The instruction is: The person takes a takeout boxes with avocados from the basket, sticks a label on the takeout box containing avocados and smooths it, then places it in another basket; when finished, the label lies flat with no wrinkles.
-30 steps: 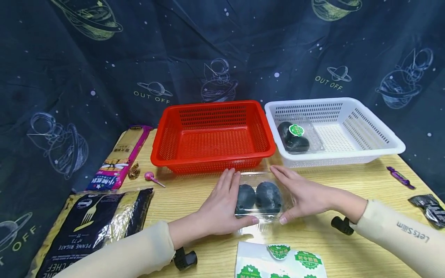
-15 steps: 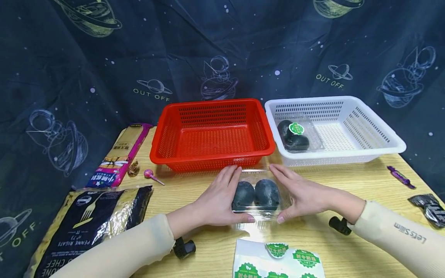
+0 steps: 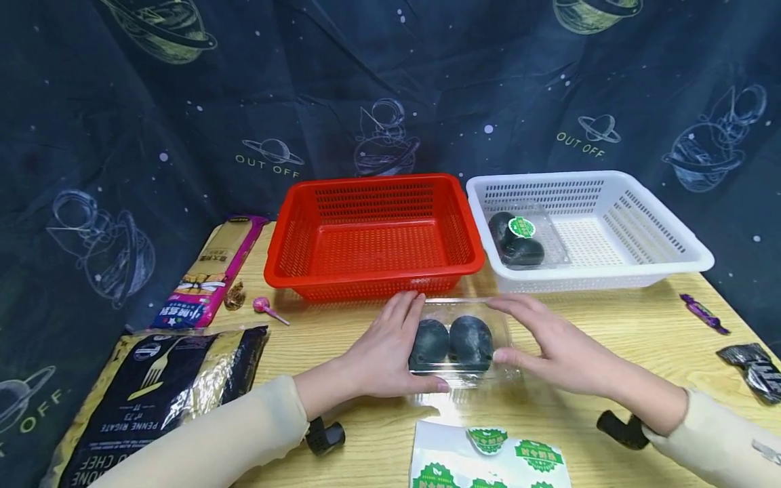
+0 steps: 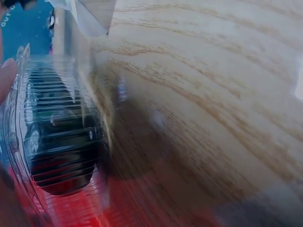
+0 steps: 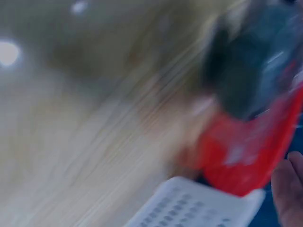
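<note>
A clear plastic clamshell box lies on the table, holding two dark oval fruits that look like avocados. My left hand rests along the box's left side, fingers straight, with the thumb at the near edge. At the right side, my right hand has its fingers extended by the far corner and its thumb near the box's right edge; whether it touches is hard to tell. The left wrist view shows the ribbed side of the box. The right wrist view is blurred.
Behind the box stand a red basket and a white basket containing a labelled fruit box. A sticker sheet lies in front. At left are a penne bag, a purple packet and a lollipop; wrapped candies lie right.
My right hand has shifted to the right and turned, its thumb now higher beside the box's right edge. The left hand and the box stay nearly where they were.
</note>
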Available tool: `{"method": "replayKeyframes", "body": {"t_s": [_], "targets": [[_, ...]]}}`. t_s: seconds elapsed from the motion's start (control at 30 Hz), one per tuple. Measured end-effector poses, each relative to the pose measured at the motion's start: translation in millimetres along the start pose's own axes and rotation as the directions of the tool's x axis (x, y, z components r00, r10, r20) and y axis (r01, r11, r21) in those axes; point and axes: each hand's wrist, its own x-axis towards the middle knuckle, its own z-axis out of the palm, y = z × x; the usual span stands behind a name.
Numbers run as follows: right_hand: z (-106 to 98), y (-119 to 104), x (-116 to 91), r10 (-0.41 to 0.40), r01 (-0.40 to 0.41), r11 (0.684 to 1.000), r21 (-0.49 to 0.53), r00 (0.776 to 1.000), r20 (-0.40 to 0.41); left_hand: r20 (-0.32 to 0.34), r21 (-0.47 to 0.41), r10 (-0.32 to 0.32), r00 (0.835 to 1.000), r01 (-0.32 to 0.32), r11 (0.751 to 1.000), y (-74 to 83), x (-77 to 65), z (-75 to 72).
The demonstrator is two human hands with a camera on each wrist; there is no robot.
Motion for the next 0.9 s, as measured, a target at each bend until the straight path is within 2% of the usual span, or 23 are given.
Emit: {"method": "replayKeyframes", "body": {"t_s": [0.07,0.13,0.23,0.33,0.43,0.57,0.73,0.9], "targets": [[-4,-12,-12,0.024,-0.024,1.000,0.003,0.995,-0.099,0.005,-0.002,-0.002,1.000,0.002,1.000,1.4,0.4,-0.3],[-5,-21,-23,0.066,-0.063,0.998,0.030,0.992,-0.110,0.012,-0.002,-0.007,1.000,0.007,1.000,2.2,0.4,-1.1],[4,-29,-38,0.144,-0.145,0.986,0.082,0.989,0.027,0.022,-0.002,-0.018,1.000,0.018,1.000,3.1,-0.1,-2.2],[21,-30,-47,0.195,-0.212,0.973,0.087,0.965,0.173,0.031,-0.005,-0.027,0.999,0.027,1.000,3.5,-0.1,-2.2],[39,-30,-51,0.215,-0.236,0.969,0.065,0.948,0.236,0.032,-0.011,-0.030,0.999,0.031,0.999,3.6,0.4,-2.1],[55,-31,-54,0.166,-0.173,0.985,0.013,0.959,0.229,0.034,-0.025,-0.028,0.999,0.029,0.999,3.1,0.4,-2.0],[67,-29,-55,0.045,-0.031,0.997,-0.073,0.980,0.194,0.008,-0.024,-0.020,1.000,0.020,1.000,2.1,0.7,-0.6],[74,-29,-57,-0.045,0.059,0.995,-0.078,0.984,0.173,-0.003,-0.005,-0.019,1.000,0.019,1.000,1.7,1.2,0.4]]}}
